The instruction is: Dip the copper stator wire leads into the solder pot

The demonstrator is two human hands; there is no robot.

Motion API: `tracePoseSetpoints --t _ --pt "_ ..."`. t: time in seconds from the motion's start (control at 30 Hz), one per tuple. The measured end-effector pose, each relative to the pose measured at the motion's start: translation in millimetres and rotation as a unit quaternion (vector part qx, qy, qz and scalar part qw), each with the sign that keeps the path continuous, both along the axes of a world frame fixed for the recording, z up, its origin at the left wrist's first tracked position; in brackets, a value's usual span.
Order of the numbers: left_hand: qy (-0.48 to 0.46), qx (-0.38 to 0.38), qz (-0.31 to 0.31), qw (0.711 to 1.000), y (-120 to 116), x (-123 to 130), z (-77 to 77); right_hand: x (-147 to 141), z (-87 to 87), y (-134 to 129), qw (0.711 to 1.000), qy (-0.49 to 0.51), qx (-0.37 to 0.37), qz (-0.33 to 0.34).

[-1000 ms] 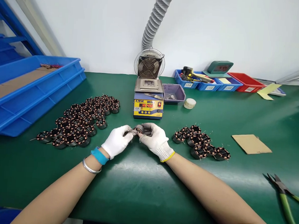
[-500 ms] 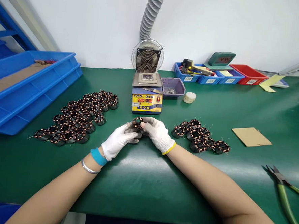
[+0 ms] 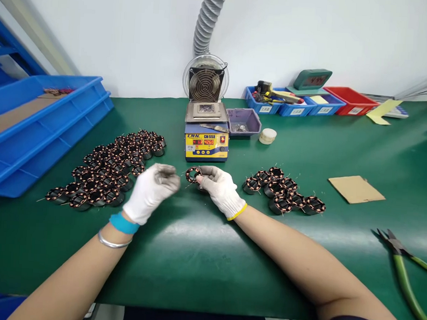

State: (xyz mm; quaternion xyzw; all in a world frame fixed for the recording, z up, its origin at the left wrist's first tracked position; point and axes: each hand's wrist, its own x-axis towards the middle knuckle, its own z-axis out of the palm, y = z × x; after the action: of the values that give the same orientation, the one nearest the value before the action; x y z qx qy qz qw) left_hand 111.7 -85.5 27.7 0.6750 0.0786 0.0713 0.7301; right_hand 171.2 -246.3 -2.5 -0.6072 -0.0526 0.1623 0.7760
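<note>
Just in front of the solder pot, my right hand [image 3: 219,188], in a white glove with a yellow cuff, grips a motor stator [image 3: 193,175]. The stator is a dark ring with copper windings, held with its open face towards me and thin wire ends sticking out. My left hand [image 3: 151,191], also gloved, is apart from it on the left, near the large group of stators [image 3: 104,172]. Its fingers are loosely bent and slightly blurred, with nothing seen in them. A smaller group of stators [image 3: 282,192] stands to the right of my right hand.
Behind my hands stands the solder pot [image 3: 206,147] with a fan and a grey hose [image 3: 208,19] above. A purple tray [image 3: 245,121] and a round white tub [image 3: 267,136] sit beside it. Blue crates [image 3: 48,135] are at left; cardboard [image 3: 357,189] and green-handled pliers [image 3: 405,275] at right.
My left hand has let go of the stator and moved left, towards the large group. My right hand keeps hold of the stator. The whole view has shifted slightly.
</note>
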Motion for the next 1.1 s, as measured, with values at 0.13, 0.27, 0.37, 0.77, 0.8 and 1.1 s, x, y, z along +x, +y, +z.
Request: tracePoseSetpoints --t 0.13,0.27,0.37,0.77,0.8,1.1 --pt "0.067 0.119 -0.086 0.987 -21 2 -11.1 -2 -2.2 3 1.000 -0.012 0.011 -0.009" --pt "0.049 0.110 -0.075 0.990 -9 -1 -5.0 -4 -2.9 6 0.999 -0.015 -0.019 -0.020" --pt "0.015 0.092 0.002 0.996 8 -2 1.8 -5 -3.6 7 0.999 -0.018 -0.029 -0.022" --pt "0.025 0.138 -0.050 0.989 13 -1 0.9 -1 -10.6 4 0.997 -0.047 -0.059 -0.030" --pt "0.012 0.120 -0.010 0.993 17 2 -1.5 -1 -10.3 4 0.997 -0.046 -0.051 -0.029" --pt "-0.047 0.429 -0.009 0.902 -5 24 -40.4 44 35.6 -14 0.964 -0.209 -0.144 -0.081"
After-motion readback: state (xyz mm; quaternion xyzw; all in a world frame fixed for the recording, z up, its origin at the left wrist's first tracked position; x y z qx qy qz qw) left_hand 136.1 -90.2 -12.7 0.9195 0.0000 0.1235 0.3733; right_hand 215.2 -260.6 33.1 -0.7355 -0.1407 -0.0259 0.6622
